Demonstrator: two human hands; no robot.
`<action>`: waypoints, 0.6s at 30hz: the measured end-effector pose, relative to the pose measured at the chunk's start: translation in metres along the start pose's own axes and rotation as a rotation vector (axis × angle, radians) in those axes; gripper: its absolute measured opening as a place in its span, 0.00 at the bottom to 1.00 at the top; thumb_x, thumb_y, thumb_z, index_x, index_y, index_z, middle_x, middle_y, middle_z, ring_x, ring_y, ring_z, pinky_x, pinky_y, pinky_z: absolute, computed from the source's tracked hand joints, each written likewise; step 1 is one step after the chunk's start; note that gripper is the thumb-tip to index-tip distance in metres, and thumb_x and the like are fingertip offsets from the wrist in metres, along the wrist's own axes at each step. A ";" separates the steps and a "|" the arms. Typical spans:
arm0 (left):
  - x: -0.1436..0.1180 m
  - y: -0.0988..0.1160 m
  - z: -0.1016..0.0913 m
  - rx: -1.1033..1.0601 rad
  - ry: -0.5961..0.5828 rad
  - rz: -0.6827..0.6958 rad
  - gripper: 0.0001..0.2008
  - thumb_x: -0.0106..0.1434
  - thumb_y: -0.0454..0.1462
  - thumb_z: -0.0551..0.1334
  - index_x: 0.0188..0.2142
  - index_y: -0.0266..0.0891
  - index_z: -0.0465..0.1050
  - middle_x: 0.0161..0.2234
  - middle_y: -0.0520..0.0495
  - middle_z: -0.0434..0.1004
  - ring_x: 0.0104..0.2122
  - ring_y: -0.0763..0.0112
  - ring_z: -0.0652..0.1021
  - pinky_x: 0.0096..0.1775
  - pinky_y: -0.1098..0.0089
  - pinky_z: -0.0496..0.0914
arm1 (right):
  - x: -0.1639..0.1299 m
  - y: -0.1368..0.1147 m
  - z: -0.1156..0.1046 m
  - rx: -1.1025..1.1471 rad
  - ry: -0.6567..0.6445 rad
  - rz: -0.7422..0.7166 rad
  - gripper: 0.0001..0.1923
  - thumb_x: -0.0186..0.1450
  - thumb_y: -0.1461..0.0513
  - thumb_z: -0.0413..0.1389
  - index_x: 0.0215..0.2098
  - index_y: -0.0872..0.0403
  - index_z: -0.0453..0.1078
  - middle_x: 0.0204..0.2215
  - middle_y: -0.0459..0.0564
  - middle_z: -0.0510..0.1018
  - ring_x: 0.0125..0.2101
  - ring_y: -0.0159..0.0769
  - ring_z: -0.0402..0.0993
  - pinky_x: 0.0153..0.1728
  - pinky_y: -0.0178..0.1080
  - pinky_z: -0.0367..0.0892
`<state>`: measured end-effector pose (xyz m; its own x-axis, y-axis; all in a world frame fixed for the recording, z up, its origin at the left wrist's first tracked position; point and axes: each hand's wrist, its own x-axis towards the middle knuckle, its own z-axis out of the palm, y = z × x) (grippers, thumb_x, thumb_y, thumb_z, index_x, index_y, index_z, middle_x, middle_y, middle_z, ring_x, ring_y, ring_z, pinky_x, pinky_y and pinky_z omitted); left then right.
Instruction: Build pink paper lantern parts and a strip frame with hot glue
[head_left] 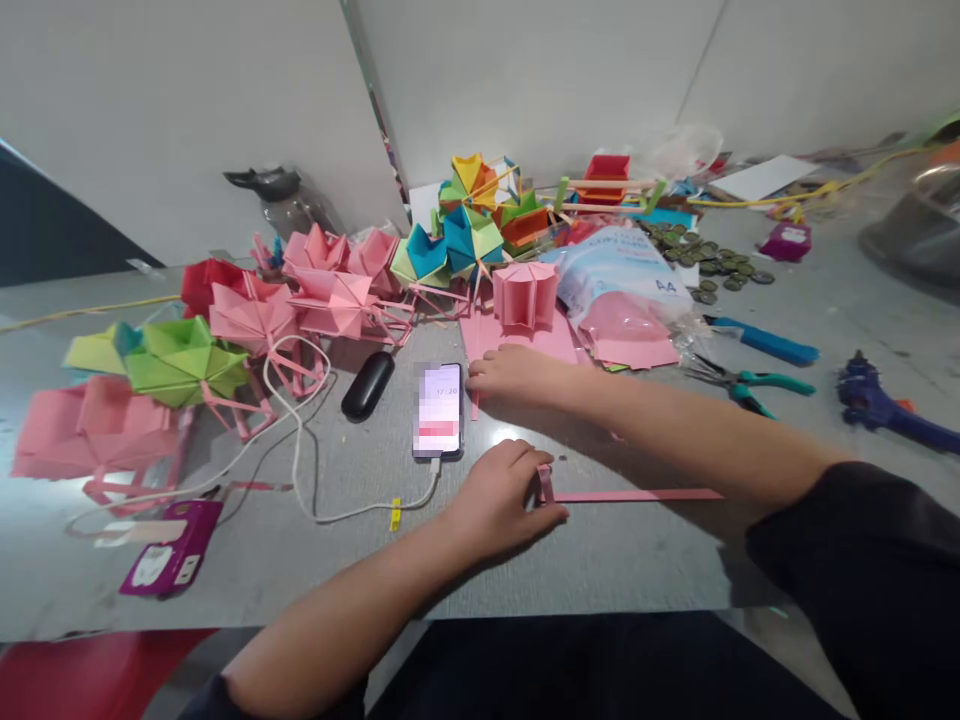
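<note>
My left hand (499,500) pinches the folded left end of a long pink paper strip (637,495) that lies flat on the grey table (600,560). My right hand (517,378) reaches across further back and rests palm down on another thin pink strip (475,402), just right of a phone (438,410) with a lit screen. Behind the right hand stands a pink folded paper piece (525,295) on pink sheets (517,340).
Many folded paper models, pink (330,290), green (180,360) and multicoloured (469,225), crowd the back left. A black case (367,385), a white cable (300,470), a paper pack (622,280), scissors (739,385), a blue cutter (765,342), a glue gun (885,405) and dark discs (705,265) lie around.
</note>
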<state>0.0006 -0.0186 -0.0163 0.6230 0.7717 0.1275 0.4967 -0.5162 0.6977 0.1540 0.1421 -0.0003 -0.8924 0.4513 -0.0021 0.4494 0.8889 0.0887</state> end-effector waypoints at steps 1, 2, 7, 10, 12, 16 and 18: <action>0.000 0.000 0.000 0.005 -0.003 -0.004 0.24 0.59 0.42 0.80 0.51 0.39 0.78 0.48 0.41 0.82 0.49 0.52 0.81 0.53 0.54 0.75 | 0.002 0.001 0.002 -0.002 -0.006 -0.015 0.10 0.75 0.67 0.55 0.51 0.55 0.76 0.49 0.57 0.83 0.44 0.43 0.79 0.42 0.44 0.66; 0.000 0.000 0.001 0.008 -0.002 -0.009 0.24 0.59 0.42 0.80 0.51 0.39 0.78 0.48 0.41 0.82 0.49 0.52 0.81 0.53 0.54 0.75 | 0.003 0.002 0.004 -0.006 -0.012 -0.031 0.10 0.76 0.68 0.54 0.50 0.55 0.77 0.48 0.57 0.83 0.44 0.43 0.79 0.42 0.44 0.66; 0.000 -0.002 0.005 0.044 -0.009 -0.013 0.25 0.59 0.44 0.80 0.52 0.40 0.78 0.49 0.40 0.82 0.50 0.51 0.81 0.55 0.53 0.74 | 0.011 0.004 0.004 -0.015 -0.016 -0.108 0.11 0.77 0.69 0.52 0.49 0.56 0.76 0.46 0.58 0.82 0.44 0.44 0.77 0.42 0.44 0.66; 0.000 0.000 0.004 0.071 -0.010 -0.012 0.24 0.59 0.44 0.79 0.50 0.40 0.77 0.49 0.40 0.82 0.50 0.51 0.81 0.54 0.53 0.74 | 0.014 0.005 0.002 -0.010 0.004 -0.135 0.10 0.76 0.69 0.53 0.50 0.55 0.75 0.48 0.58 0.82 0.46 0.44 0.76 0.43 0.44 0.67; 0.001 0.002 0.002 0.086 -0.019 -0.015 0.21 0.59 0.44 0.79 0.47 0.40 0.77 0.47 0.41 0.82 0.48 0.52 0.81 0.53 0.55 0.75 | 0.013 0.005 0.001 -0.003 0.013 -0.152 0.10 0.74 0.70 0.55 0.50 0.55 0.74 0.49 0.57 0.81 0.46 0.43 0.76 0.43 0.43 0.67; 0.002 0.006 -0.002 0.108 -0.033 -0.026 0.19 0.59 0.44 0.78 0.45 0.40 0.77 0.46 0.42 0.82 0.48 0.53 0.81 0.52 0.56 0.74 | 0.006 0.006 0.003 0.005 0.015 -0.174 0.12 0.69 0.72 0.57 0.48 0.55 0.74 0.46 0.56 0.80 0.43 0.43 0.74 0.41 0.43 0.66; 0.003 0.007 -0.003 0.121 -0.041 -0.036 0.20 0.60 0.44 0.78 0.46 0.40 0.77 0.47 0.42 0.82 0.49 0.52 0.81 0.53 0.56 0.74 | 0.001 0.006 0.004 0.006 0.019 -0.179 0.12 0.69 0.73 0.56 0.47 0.55 0.74 0.44 0.56 0.80 0.43 0.43 0.73 0.40 0.43 0.65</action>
<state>0.0044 -0.0192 -0.0087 0.6261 0.7763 0.0735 0.5869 -0.5312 0.6110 0.1562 0.1483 -0.0041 -0.9587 0.2845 0.0016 0.2836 0.9554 0.0823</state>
